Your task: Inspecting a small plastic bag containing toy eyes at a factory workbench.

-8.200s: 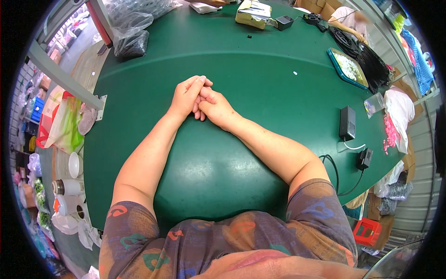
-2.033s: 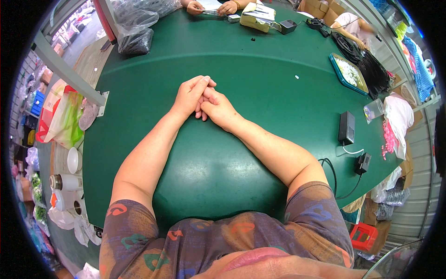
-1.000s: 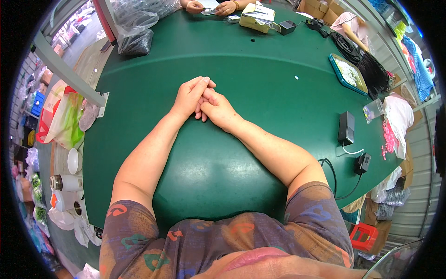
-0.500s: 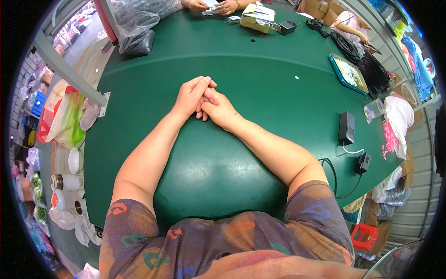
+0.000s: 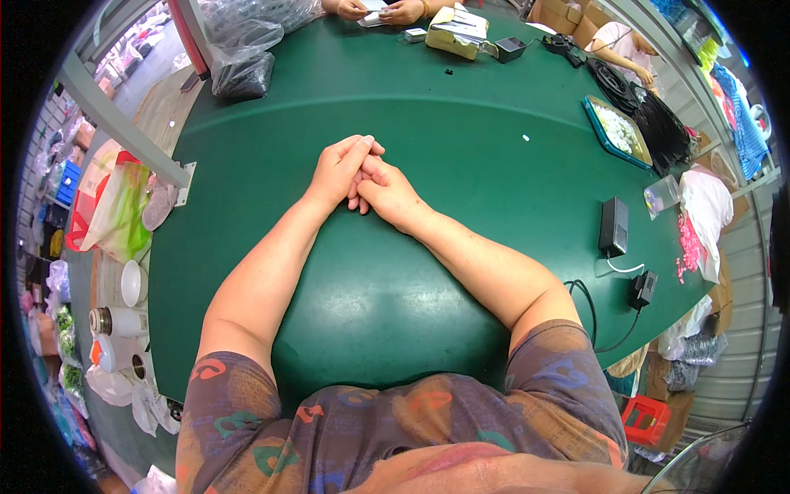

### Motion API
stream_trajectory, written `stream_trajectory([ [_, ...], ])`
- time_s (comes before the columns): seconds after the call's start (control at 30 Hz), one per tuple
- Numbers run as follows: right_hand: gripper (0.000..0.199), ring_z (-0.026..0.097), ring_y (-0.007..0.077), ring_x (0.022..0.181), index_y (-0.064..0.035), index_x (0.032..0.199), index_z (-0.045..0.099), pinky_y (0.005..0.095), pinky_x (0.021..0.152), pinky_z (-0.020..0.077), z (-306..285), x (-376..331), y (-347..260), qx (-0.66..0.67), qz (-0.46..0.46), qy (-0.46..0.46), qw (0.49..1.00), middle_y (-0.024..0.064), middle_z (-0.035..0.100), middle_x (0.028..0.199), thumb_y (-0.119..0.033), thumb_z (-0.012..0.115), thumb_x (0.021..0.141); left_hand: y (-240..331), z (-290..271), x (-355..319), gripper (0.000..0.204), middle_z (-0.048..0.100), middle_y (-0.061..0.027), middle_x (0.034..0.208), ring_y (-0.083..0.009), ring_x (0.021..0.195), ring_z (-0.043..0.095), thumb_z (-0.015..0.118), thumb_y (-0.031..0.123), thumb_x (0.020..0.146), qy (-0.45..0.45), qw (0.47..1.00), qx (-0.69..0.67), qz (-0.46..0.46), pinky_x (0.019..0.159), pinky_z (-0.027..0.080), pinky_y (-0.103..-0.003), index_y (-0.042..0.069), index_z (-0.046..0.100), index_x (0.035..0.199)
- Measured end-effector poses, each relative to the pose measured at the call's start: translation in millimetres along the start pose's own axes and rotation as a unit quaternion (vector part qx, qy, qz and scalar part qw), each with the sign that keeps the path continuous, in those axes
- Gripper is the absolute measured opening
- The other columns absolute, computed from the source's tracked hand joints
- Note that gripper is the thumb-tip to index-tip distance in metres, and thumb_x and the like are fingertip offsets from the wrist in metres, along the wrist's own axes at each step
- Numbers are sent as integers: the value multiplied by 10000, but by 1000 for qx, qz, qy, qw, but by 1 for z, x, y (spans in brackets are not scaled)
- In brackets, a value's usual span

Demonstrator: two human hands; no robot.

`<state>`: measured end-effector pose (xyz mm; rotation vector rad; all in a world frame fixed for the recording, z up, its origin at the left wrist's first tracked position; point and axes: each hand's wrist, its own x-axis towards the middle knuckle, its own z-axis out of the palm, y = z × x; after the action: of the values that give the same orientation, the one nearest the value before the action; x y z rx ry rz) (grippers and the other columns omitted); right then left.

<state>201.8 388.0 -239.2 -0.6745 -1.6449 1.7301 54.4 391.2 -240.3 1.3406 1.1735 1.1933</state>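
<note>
Both forearms rest on the green tabletop (image 5: 378, 272), and the hands meet in a clasp near its middle. My left hand (image 5: 336, 169) is closed round the fingers of my right hand (image 5: 395, 195). Its thumb lies along the top of the clasp. My right hand is folded into the left, its thumb bent over the fingers. No object shows between them, though the inside of the clasp is hidden.
Right of my arm lie a black box-shaped device (image 5: 614, 226) and a black adapter (image 5: 642, 290) with cables. Beyond them are a tray of white pieces (image 5: 617, 128) and black cable bundles (image 5: 650, 115). Far off, a co-worker's hands (image 5: 403, 11) hold white paper near a yellow packet (image 5: 457, 33).
My hands have stayed still. At the far right, another person's arm has shifted and the hand is now lower, near the cables. The far co-worker's hands have moved slightly with the paper.
</note>
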Motion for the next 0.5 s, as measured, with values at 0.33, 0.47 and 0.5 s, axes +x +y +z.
stream_trajectory([
  [0.33, 209, 609, 124, 711, -27, 1026, 566, 251, 566, 477, 1, -1, -1, -2, -1, -6, 1000, 45, 610, 854, 11, 400, 905, 0, -1, -1, 348, 669, -54, 846, -99, 716, 614, 486, 300, 1040, 0, 1000, -1, 1, 652, 509, -249, 13, 673, 979],
  [0.47, 204, 610, 128, 715, -22, 1023, 563, 254, 567, 477, -1, 0, 2, -1, -1, -3, 1000, 50, 610, 859, 10, 401, 903, 2, 1, -1, 352, 672, -56, 850, -102, 729, 617, 486, 301, 1040, -1, 1000, -3, 0, 669, 512, -254, 9, 674, 976],
  [0.5, 203, 611, 131, 717, -21, 1021, 562, 256, 569, 477, -1, 0, 2, -3, 0, -1, 1000, 51, 610, 860, 11, 402, 901, 2, 1, -1, 353, 673, -56, 847, -101, 730, 618, 485, 300, 1041, -1, 1000, -3, 1, 669, 513, -253, 9, 674, 974],
])
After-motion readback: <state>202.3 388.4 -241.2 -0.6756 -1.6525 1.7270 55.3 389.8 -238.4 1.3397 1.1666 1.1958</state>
